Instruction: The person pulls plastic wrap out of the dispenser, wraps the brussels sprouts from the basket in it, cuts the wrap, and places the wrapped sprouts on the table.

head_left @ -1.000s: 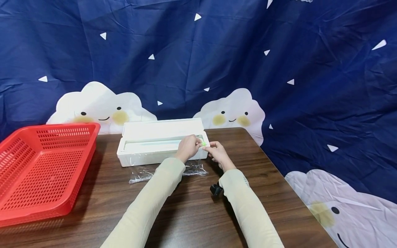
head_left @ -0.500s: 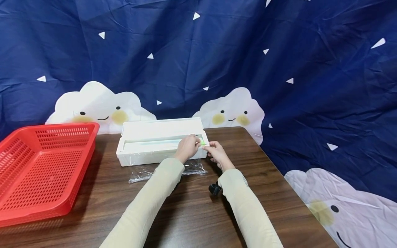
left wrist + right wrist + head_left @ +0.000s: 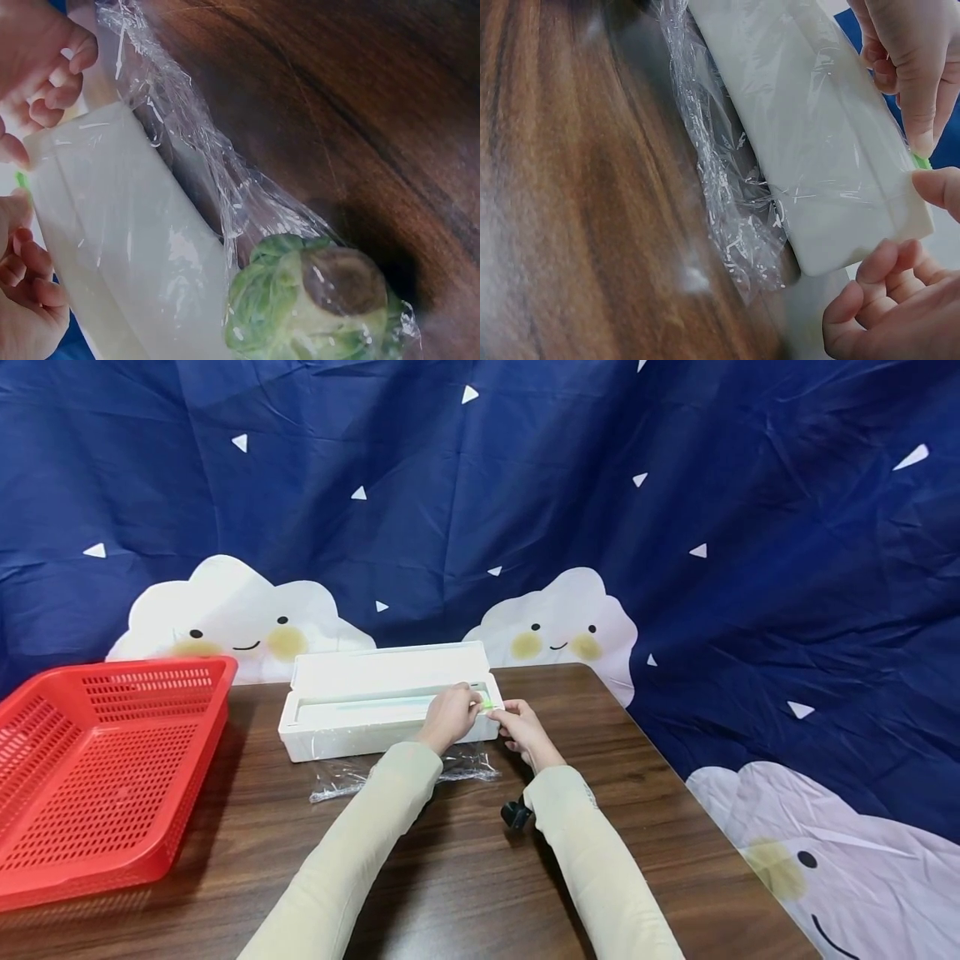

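A long white cling film dispenser [image 3: 352,742] lies at the back of the table, its lid [image 3: 390,668] raised behind it. Clear film [image 3: 731,225] hangs over its front wall and trails onto the tabletop. My left hand [image 3: 450,718] reaches over the right part of the dispenser and pinches a small green slider [image 3: 487,703] on the front edge. With the thumb on the top corner and fingers curled under the end, my right hand [image 3: 527,732] grips the dispenser's right end. Under the film in the left wrist view sits a green leafy vegetable [image 3: 300,300] with a brown cut stem.
A red perforated plastic basket [image 3: 97,785] occupies the left of the wooden table [image 3: 465,893]. Behind the table hangs a dark blue curtain [image 3: 420,510] printed with clouds. A black wrist camera [image 3: 515,814] shows beside the right sleeve.
Both hands keep their hold on the slider and the dispenser's end. The head view has shifted slightly, so everything sits a little further left and higher.
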A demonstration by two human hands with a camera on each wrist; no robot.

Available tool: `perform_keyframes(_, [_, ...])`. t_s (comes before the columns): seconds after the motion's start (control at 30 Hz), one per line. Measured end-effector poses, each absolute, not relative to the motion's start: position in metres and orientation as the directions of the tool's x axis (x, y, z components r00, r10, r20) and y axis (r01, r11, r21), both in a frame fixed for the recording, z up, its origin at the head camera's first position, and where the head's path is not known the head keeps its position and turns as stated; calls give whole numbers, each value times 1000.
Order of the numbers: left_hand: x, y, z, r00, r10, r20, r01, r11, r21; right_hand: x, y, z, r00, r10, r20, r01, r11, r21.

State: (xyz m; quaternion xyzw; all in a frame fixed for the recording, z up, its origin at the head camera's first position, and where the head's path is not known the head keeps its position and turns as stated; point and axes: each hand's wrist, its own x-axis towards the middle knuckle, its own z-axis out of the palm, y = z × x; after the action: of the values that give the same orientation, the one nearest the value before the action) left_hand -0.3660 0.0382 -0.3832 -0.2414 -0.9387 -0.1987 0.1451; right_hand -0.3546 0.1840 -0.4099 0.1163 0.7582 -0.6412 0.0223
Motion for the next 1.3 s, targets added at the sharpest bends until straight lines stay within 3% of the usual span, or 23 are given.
perform_keyframes(0.77, [-365,32,-383,-819,424,386,537,804,257,-355,184,-411,-975,136,-177,194,127,-973])
perform_keyframes(1.3, [-359,-33,-381,-848,386,362,491,831,263,-358,181,-410,-969,139,-206,221,102,-970])
